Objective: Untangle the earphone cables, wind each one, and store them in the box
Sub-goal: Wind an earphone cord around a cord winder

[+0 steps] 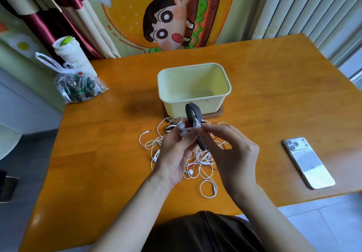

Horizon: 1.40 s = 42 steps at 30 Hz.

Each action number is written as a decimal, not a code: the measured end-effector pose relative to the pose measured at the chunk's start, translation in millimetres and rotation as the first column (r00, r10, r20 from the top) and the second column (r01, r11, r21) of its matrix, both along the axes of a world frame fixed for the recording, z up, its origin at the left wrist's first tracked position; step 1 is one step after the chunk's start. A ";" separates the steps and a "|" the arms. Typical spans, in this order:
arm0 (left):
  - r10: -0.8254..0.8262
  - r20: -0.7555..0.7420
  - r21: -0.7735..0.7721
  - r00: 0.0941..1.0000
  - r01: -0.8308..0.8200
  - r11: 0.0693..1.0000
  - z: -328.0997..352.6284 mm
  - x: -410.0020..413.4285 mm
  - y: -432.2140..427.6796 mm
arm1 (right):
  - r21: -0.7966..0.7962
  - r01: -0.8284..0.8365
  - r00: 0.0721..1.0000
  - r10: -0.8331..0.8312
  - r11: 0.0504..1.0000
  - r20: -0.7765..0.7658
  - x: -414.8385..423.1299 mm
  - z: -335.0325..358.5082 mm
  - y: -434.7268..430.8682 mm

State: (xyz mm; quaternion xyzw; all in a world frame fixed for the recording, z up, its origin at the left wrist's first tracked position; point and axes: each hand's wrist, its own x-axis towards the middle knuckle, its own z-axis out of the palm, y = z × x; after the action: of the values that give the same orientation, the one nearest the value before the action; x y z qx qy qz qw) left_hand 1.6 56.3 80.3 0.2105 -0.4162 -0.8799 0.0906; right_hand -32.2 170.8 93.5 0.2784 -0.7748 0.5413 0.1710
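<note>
Masking much of the cables (202, 158), left hand (173, 153) meets right hand (234, 153).

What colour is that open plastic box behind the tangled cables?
Pale yellow; the rectangular plastic box shows best in the head view.

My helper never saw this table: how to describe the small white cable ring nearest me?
On the orange wooden table, a pale yellow box stands mid-table with a tangle of white and red cables before it. At the tangle's near edge lies the cable ring: one neat, round white loop, unlike the jumbled heap.
</note>
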 end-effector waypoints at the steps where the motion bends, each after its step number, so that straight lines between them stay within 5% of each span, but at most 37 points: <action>1: 0.009 -0.005 -0.012 1.000 -0.009 1.000 -0.9 0.7 -0.9 | -0.005 -0.003 1.000 0.003 1.000 -0.008 0.8 -1.2 -0.2; 11: 0.016 -0.100 -0.234 0.995 -0.039 0.972 3.8 1.1 -3.0 | -0.051 0.066 0.993 -0.061 0.997 0.100 9.6 -1.8 -5.4; 24: 0.011 -0.130 -0.084 0.991 -0.022 0.996 1.0 3.6 1.7 | -0.154 -0.065 0.961 0.104 0.986 0.257 6.8 11.8 1.4; 31: -0.019 -0.123 -0.196 0.992 -0.006 0.981 -1.4 3.2 1.8 | -0.240 -0.062 0.912 0.152 0.969 0.380 0.3 12.7 5.5; 37: -0.073 -0.111 -0.310 0.991 0.035 0.950 -3.8 6.2 -3.9 | -0.138 -0.135 0.904 0.179 0.981 0.388 -2.9 15.5 10.0; 42: -0.084 -0.118 -0.226 0.989 0.056 0.972 -4.3 6.1 -0.9 | -0.162 -0.132 0.898 0.188 0.978 0.398 -4.6 20.3 6.6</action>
State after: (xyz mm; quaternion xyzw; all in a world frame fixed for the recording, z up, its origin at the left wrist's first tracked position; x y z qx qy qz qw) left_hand 7.8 55.4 76.0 0.1277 -0.5126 -0.8421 0.1087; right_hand -36.8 177.5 113.8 0.2091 -0.7306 0.6496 -0.0232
